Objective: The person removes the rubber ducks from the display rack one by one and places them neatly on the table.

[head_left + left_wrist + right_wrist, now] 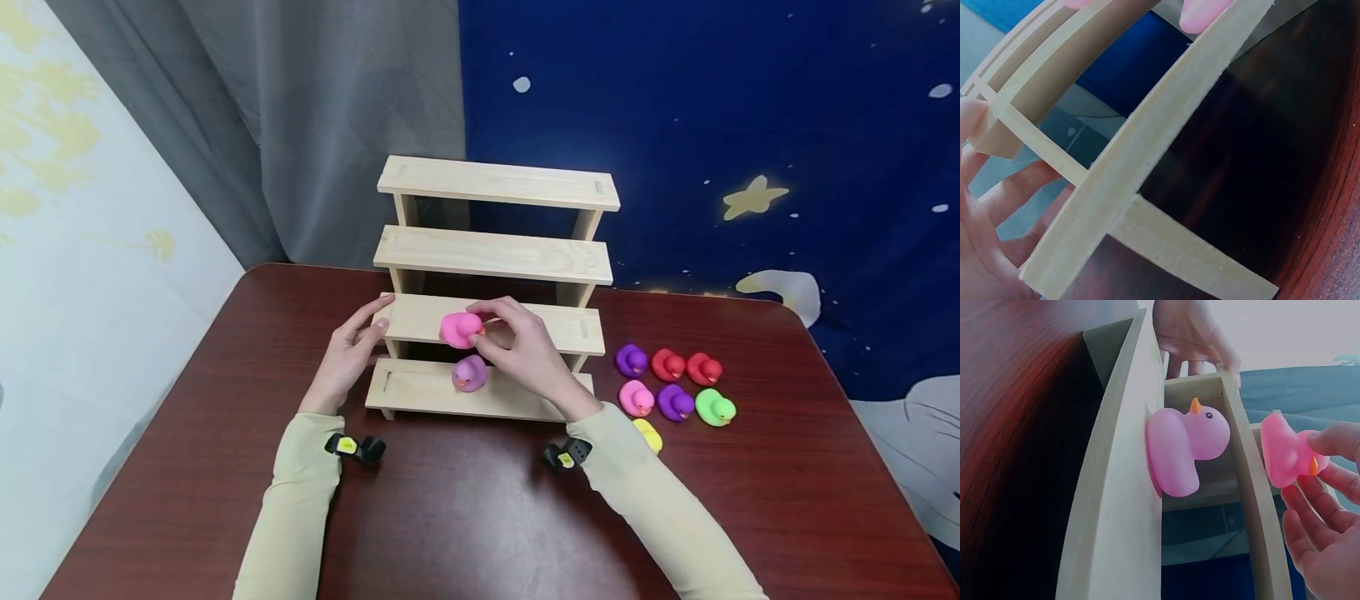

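A stepped wooden shelf (495, 254) with several tiers stands on the table. My left hand (348, 350) holds the left end of its second tier from the bottom, thumb at the front and fingers behind. Between thumb and fingertips, my right hand (525, 354) pinches a bright pink rubber duck (459, 330) by the head. That duck is at the second tier; I cannot tell whether its base touches the board. On the lowest tier sits a lilac-pink rubber duck (1179, 450), upright and apart from both hands. The left wrist view shows the bottom board (1147, 150) and spread left fingers (1016, 194).
To the right of the shelf, several rubber ducks stand on the dark red table (450, 517): purple (632, 360), red (667, 365), pink (637, 398), green (716, 407) and yellow (648, 435), the last partly behind the right sleeve. A grey curtain (352, 108) and blue backdrop (675, 125) hang behind.
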A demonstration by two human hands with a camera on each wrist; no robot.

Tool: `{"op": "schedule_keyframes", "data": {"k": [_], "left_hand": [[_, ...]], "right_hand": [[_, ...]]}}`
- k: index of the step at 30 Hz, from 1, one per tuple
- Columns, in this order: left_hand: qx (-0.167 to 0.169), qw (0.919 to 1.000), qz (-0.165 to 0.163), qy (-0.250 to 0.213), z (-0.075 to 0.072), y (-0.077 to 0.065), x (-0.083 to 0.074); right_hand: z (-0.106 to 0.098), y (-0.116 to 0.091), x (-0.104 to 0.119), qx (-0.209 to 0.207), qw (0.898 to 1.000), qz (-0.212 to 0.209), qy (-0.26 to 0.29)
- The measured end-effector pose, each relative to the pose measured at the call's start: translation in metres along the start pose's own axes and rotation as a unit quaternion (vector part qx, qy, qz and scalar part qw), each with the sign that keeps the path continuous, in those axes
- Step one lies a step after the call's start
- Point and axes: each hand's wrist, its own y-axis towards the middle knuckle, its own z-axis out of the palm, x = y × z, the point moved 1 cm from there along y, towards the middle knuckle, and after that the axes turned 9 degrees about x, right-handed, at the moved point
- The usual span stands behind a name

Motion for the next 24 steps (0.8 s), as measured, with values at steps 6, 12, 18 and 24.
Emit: {"op": "schedule_keyframes", "data": {"k": [6,12,18,24], "left_hand": [[0.001,1.0000,-0.003,-0.001,0.000,0.000,0.000],[0.002,1.0000,-0.001,-0.006,0.000,0.000,0.000],[0.000,1.0000,0.002,0.001,0.000,0.000,-0.001],[-0.001,1.0000,0.003,0.005,0.000,0.000,-0.001]], "right_hand": [[-0.006,-0.009,0.007,-0.008,0.999,0.004,0.039],[-0.010,-0.018,0.003,-0.020,0.999,0.009,0.031],[-0.015,-0.028,0.006,-0.035,0.999,0.010,0.021],[-0.022,-0.036,0.023,-0.048,0.998,0.025,0.010]]}}
